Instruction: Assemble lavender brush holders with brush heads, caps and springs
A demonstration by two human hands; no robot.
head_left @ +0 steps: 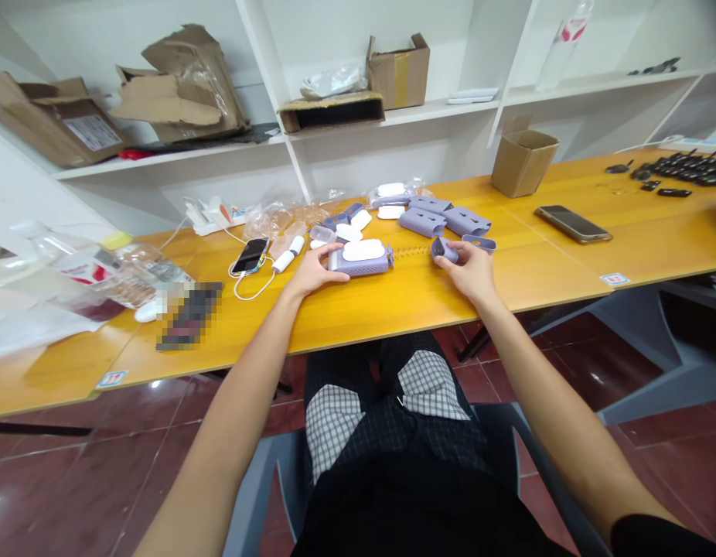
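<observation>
Left hand (311, 272) on purple case (361, 260), right hand (471, 271) seemingly gripping purple piece (444, 249)

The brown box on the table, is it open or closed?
Open. The brown box stands upright on the yellow table, its top flap raised, so you see into its mouth. What is inside cannot be told.

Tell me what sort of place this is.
Likely a small assembly or packing workroom: a long yellow table strewn with many identical purple parts, and white shelves holding torn cardboard boxes.
</observation>
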